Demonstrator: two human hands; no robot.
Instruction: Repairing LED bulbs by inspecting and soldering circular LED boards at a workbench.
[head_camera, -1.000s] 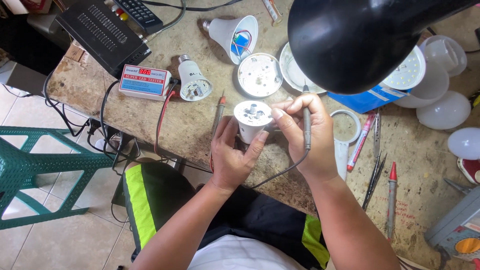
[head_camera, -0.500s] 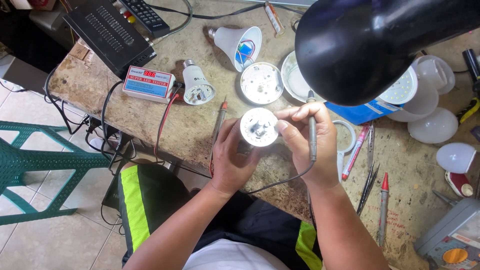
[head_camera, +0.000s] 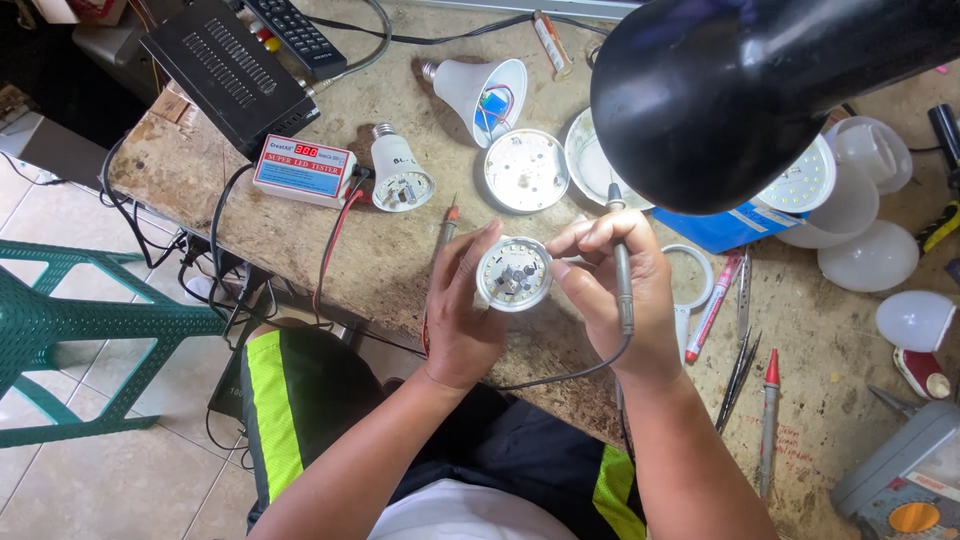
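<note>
Bulb base (head_camera: 513, 274) sits above the bench's near edge, clasped in the left hand (head_camera: 462, 318), circuit face upward. Right hand (head_camera: 612, 290), touching its right rim, grips a probe (head_camera: 621, 262) upright, tip pointing away toward the lamp shade (head_camera: 760, 90).

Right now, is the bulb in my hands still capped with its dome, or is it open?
Open. The bulb in the left hand shows its bare round LED board facing up; no dome covers it.
</note>
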